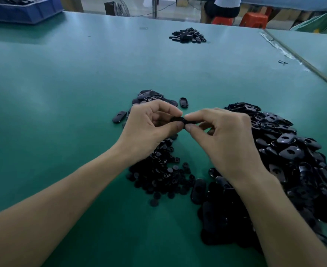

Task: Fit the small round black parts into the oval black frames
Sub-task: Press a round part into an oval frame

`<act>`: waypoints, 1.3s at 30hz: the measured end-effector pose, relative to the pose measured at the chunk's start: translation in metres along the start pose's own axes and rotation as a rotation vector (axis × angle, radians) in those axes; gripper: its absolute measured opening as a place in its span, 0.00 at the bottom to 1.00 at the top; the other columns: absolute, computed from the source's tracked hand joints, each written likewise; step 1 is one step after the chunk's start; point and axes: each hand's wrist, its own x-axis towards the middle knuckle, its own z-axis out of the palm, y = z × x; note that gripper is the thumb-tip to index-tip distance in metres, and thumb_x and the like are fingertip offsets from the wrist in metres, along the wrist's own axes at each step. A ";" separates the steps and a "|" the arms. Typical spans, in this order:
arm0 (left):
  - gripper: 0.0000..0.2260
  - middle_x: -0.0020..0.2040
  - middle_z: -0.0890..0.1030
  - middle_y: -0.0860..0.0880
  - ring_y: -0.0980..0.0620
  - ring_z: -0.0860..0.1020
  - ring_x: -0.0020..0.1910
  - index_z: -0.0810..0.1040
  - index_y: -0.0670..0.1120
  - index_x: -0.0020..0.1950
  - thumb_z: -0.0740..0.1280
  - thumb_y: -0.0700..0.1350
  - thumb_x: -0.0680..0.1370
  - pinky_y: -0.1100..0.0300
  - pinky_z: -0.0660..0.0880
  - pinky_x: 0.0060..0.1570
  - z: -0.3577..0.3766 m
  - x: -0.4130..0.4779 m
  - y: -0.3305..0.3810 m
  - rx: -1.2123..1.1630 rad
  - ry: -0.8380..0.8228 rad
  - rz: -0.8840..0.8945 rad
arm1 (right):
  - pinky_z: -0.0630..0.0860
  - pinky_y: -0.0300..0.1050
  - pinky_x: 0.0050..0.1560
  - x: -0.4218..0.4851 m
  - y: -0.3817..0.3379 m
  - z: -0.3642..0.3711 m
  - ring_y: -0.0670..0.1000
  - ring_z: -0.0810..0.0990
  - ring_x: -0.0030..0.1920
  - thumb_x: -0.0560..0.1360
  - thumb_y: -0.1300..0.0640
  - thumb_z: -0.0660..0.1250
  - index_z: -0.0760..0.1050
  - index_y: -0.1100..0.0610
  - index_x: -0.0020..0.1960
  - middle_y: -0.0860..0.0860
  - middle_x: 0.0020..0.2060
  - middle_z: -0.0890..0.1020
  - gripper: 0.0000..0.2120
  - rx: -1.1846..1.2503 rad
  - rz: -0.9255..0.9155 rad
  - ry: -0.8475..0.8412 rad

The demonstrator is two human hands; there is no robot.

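A black piece (pixel 180 120), most likely an oval frame with a round part going in, is pinched between the thumb and forefinger of the left hand (pixel 149 130) and those of the right hand (pixel 224 139). It is held above the table (pixel 62 93) near its middle, and is too hidden to tell whether the part is seated. Under the left wrist, toward the near edge, lies the pile of small round parts (pixel 162 170). Toward the right edge spreads the much larger heap of oval frames (pixel 284 160). Just beyond the hands a small cluster of ovals (pixel 153 97) looks like the finished lot, with a single oval (pixel 184 102) beside it. By that reckoning only a few are fitted and most remain. A further dark pile (pixel 188 35) lies toward the far edge, and a blue crate (pixel 24 10) stands at the far left corner.
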 end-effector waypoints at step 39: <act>0.12 0.41 0.86 0.52 0.53 0.85 0.39 0.84 0.54 0.48 0.74 0.37 0.72 0.62 0.81 0.43 0.006 -0.027 0.005 0.202 0.145 0.194 | 0.72 0.32 0.39 -0.015 -0.006 0.022 0.39 0.78 0.35 0.78 0.60 0.70 0.79 0.48 0.43 0.39 0.32 0.81 0.09 0.375 0.260 0.010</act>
